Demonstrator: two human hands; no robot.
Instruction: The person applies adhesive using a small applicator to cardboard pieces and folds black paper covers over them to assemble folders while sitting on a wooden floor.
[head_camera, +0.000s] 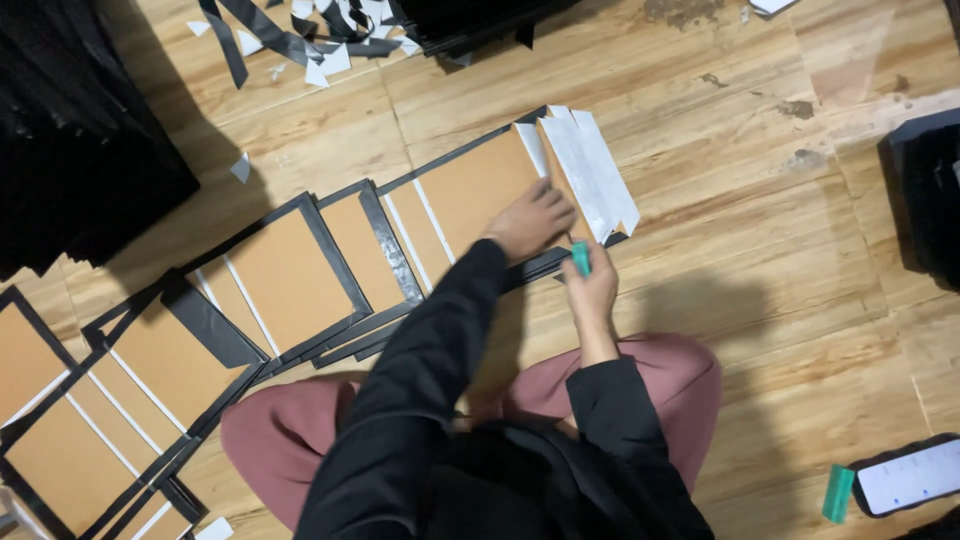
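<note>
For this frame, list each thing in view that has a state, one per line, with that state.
Left hand: pressed flat on the brown board.
Right hand: closed around the small green tool.
Small green tool: held upright at the board's edge.
Brown board: lying flat, black border, white strips partly peeled at its right end.
White strips: lifted, fanned out.
Phone: lying on the floor, screen lit.
Second green tool: lying unused beside the phone.
</note>
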